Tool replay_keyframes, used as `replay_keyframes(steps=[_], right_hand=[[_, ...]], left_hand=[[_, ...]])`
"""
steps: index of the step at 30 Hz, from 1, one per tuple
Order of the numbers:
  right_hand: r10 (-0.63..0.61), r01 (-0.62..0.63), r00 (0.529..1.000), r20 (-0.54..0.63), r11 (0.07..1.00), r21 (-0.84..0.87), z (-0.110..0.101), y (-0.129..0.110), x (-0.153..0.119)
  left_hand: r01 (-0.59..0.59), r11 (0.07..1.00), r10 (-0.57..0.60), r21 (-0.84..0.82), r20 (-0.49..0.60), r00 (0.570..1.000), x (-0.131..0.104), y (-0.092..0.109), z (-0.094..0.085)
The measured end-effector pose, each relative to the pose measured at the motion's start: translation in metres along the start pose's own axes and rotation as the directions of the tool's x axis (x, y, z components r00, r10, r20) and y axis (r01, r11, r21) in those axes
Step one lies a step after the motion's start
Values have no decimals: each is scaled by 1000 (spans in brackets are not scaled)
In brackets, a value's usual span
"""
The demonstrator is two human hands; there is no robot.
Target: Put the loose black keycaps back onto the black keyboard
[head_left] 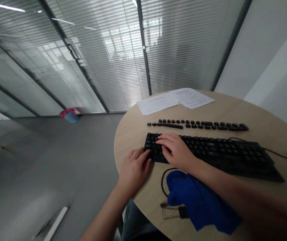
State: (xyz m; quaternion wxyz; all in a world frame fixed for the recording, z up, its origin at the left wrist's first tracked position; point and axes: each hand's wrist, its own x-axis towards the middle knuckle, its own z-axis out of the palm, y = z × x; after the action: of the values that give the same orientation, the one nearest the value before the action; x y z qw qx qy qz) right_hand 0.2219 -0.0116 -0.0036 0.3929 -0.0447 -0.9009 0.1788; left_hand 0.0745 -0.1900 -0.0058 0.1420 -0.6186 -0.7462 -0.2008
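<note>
A black keyboard [208, 149] lies across the round table, with many keycaps on it and some key places in its left part hard to make out. My left hand [134, 167] grips the keyboard's left end, its fingertips and thumb at that edge. Over the left part of the keys is my right hand [176, 150], palm down, fingers stretched out and thumb apart; nothing is visible in it. Behind the keyboard, loose black keycaps [193, 126] lie in two rows, among them a long space bar [172, 126].
In front of the keyboard lie a blue cloth [198, 201] and a wire tool with a black handle [183, 212], beside a looped black cable [162, 180]. Printed papers [158, 102] rest at the table's [123, 134] far edge. A basket [70, 115] stands on the floor.
</note>
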Motion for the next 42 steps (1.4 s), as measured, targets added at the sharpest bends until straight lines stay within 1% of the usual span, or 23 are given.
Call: replay_keyframes(steps=[2, 4, 6, 8, 10, 13, 16, 19, 21, 23, 26, 29, 32, 34, 36, 37, 39, 41, 42], right_hand=[[-10, 11, 1000, 12, 999, -42, -10, -1, 5], [-9, 11, 1000, 19, 994, -107, -23, 2, 13], [16, -10, 999, 35, 985, -174, -34, 14, 24], [67, -48, 995, 78, 973, -228, -40, 35, 38], [149, -108, 979, 136, 955, -275, -39, 62, 54], [314, -233, 930, 190, 905, -355, -29, 98, 77], [411, -297, 886, 214, 859, -417, -16, 119, 95], [439, -319, 868, 233, 852, -416, -3, 128, 106], [434, -317, 867, 245, 860, -401, 5, 130, 109], [440, -317, 858, 264, 860, -401, 10, 132, 111], [487, -341, 821, 299, 837, -429, 15, 132, 114], [535, -363, 775, 338, 813, -455, 18, 131, 117], [555, -374, 749, 361, 805, -460, 23, 131, 118], [557, -384, 750, 356, 806, -451, 26, 132, 119], [548, -398, 774, 318, 811, -430, 26, 130, 120], [535, -401, 794, 289, 818, -412, 24, 127, 122], [480, -385, 849, 220, 848, -363, 14, 116, 122], [414, -353, 895, 166, 885, -303, -1, 97, 118], [387, -339, 910, 150, 901, -270, -9, 86, 113]], left_hand=[[-15, 1000, 15, 6, -11, 1000, -1, 0, 1], [-32, 999, 32, -11, -19, 999, -2, -1, 3], [-60, 998, 60, -29, -2, 998, -3, -1, 5], [-83, 996, 85, -39, 39, 996, -3, 0, 7], [-85, 995, 88, -42, 78, 993, -2, 0, 8], [-68, 996, 73, -51, 107, 992, -1, 1, 8], [-65, 996, 71, -59, 108, 992, -1, 1, 8], [-58, 996, 63, -74, 64, 996, -4, -2, 10], [-33, 997, 36, -75, 37, 999, -6, -3, 12], [0, 998, 2, -58, 36, 999, -6, -4, 14], [33, 999, -31, -29, 68, 997, -6, -4, 17], [47, 998, -44, -32, 89, 995, -5, -3, 18], [68, 996, -62, -65, 84, 995, -5, -3, 16], [78, 993, -71, -83, 77, 994, -6, -3, 16], [78, 993, -71, -93, 76, 995, -6, -2, 15], [78, 992, -71, -96, 78, 994, -6, -2, 15], [81, 992, -73, -101, 82, 994, -6, -2, 15], [87, 990, -78, -108, 85, 993, -5, -1, 14], [88, 990, -79, -112, 86, 993, -4, -1, 13]])
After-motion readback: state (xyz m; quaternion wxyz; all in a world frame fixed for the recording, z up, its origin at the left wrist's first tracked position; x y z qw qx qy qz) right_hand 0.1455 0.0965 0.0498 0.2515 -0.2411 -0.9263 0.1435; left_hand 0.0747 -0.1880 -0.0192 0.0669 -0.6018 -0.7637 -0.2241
